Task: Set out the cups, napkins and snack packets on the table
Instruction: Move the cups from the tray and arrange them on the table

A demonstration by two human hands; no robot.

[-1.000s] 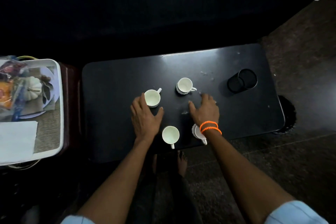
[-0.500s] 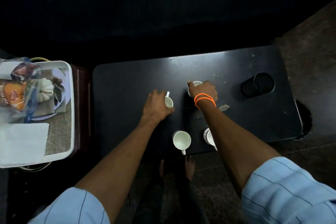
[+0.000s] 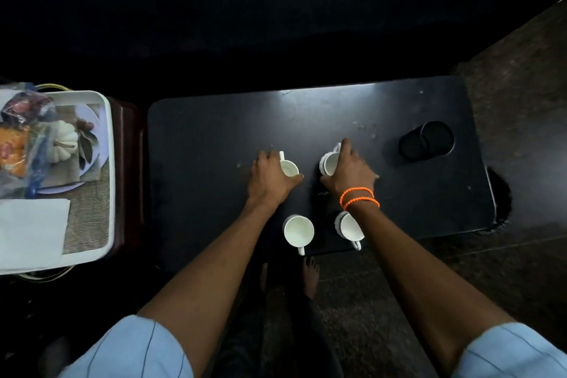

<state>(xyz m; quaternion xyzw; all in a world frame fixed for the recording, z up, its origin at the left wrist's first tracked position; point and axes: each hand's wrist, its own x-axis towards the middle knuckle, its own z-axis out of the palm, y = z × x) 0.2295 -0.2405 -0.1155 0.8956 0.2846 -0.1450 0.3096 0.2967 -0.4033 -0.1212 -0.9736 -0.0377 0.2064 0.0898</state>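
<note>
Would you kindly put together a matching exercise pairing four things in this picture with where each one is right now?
Things:
1. far left cup
2. near left cup
3. folded napkin
4. black rings

Places:
A. on the white tray beside the table
B. under the left hand
C. free of both hands at the table's near edge
D. on the right part of the black table

Pairs: 1-B, 2-C, 3-A, 4-D

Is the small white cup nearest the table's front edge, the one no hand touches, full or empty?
Empty. The small white cup stands upright on the black table, its pale inside bare, no liquid showing.
</note>
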